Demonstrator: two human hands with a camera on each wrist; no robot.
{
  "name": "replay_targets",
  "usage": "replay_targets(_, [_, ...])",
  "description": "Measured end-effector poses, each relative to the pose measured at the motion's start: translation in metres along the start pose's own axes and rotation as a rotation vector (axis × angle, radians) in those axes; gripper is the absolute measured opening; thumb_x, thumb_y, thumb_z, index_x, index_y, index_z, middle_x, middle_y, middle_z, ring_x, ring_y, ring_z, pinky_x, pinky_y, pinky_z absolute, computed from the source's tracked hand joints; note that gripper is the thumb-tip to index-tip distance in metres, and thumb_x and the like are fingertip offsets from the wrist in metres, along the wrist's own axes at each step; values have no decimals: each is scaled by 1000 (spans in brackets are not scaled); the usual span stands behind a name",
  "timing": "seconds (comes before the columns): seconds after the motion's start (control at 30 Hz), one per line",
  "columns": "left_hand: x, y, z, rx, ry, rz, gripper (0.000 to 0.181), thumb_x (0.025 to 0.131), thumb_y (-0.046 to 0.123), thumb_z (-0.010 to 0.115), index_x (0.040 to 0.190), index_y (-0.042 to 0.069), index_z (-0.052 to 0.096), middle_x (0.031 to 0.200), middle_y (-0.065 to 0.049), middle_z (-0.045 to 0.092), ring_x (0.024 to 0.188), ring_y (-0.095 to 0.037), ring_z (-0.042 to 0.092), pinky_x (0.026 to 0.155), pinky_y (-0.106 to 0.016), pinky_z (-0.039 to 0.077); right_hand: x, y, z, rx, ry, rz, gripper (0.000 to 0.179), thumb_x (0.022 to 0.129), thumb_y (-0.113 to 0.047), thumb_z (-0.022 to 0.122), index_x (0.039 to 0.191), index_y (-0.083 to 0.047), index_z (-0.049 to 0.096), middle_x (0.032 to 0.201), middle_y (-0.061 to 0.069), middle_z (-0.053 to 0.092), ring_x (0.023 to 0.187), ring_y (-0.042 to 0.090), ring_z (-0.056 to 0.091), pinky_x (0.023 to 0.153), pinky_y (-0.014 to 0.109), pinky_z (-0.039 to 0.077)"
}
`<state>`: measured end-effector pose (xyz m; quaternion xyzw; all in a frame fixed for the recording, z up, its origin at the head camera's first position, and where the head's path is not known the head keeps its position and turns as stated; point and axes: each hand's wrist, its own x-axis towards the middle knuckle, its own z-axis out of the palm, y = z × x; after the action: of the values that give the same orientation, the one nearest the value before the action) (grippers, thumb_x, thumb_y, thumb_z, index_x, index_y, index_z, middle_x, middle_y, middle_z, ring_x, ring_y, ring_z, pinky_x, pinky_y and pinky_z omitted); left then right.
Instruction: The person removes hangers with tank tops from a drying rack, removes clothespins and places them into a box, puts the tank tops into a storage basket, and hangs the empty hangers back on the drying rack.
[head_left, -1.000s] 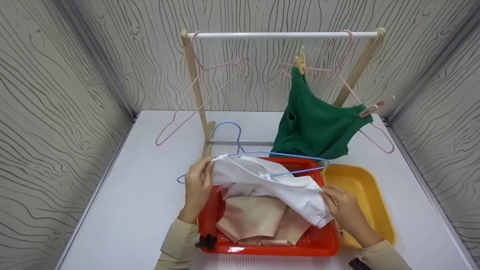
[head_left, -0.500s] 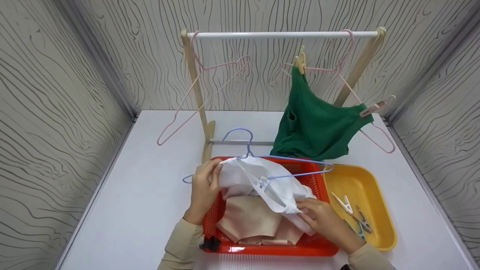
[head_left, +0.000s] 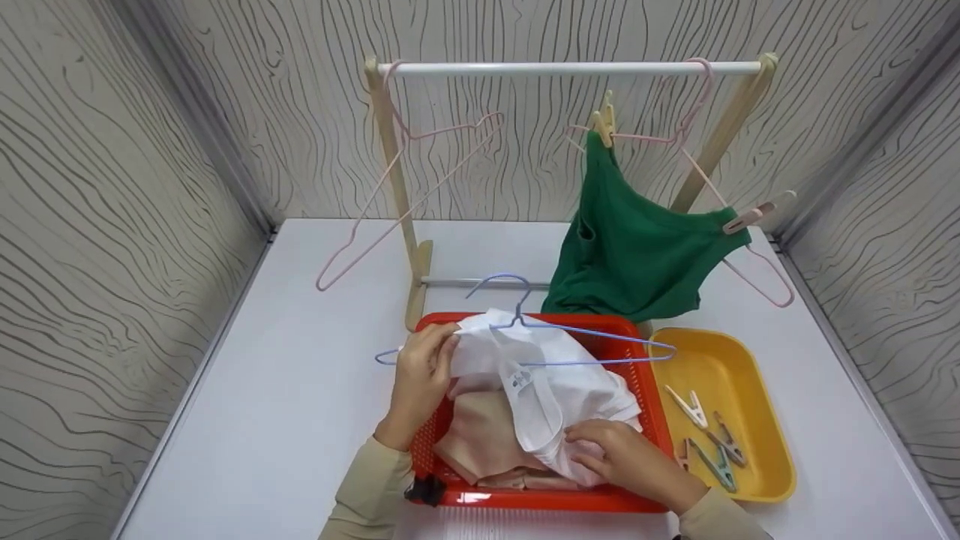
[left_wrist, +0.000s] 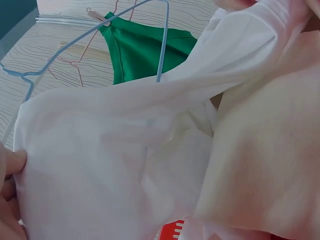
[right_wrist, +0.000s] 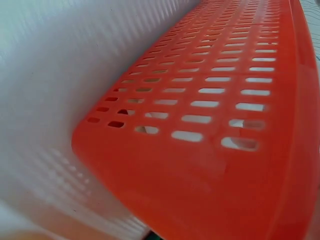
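Note:
A white top (head_left: 570,382) with a neck label lies bunched over the red basket (head_left: 664,480). My left hand (head_left: 420,379) pinches its upper left edge; in the left wrist view fingertips (left_wrist: 12,165) grip the cloth's border. A blue hanger (head_left: 600,334) runs across the top, one arm partly hidden by the fabric and its left tip poking out beyond my left hand. Lower down, my right hand (head_left: 626,457) pinches the neckline side of the top. Beige cloth (head_left: 480,435) lies beneath it in the basket. The right wrist view shows only the basket's slotted wall (right_wrist: 200,165).
Behind stands a rack with a white bar (head_left: 570,69). A pink hanger (head_left: 360,232) hangs at left; a green garment (head_left: 637,247) is clipped by pegs to another. A yellow tray (head_left: 780,465) with several clothespins (head_left: 716,465) sits right of the basket.
My right hand has moved left and down, drawing the neckline of the white top with it. The blue hanger and my left hand have shifted slightly right, the hanger also lower.

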<state>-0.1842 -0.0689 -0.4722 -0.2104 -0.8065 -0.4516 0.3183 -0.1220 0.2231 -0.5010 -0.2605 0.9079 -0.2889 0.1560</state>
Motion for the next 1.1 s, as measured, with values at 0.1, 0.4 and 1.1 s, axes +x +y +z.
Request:
replay_targets(0.1, [0,-1,1,2,-2,13,13,87,-2,65,99,0,68,89,-9,71,81,-20,62,75,-31,57,-1,1,-2,20,48,9,32,91,-31,65,117,-13,67,117,5,71,103,23,65,90,46,55])
replay_targets(0.4, [1,1,4,5,-19,62,11,85,-1,67,95,1,68,86,-8,70,80,-19,62,76,-31,55,-7,-3,-8,-16,325,-136,21,85,-13,71,106,-10,70,103,4,74,92,19,67,79,38,59])
replay_targets(1.1, [-1,10,12,-16,-63,59,12,86,1,66,97,2,68,94,-8,73,89,-19,66,81,-32,51,-16,-8,-36,-140,941,-316,42,62,8,82,101,-4,73,95,8,75,99,1,67,94,5,42])
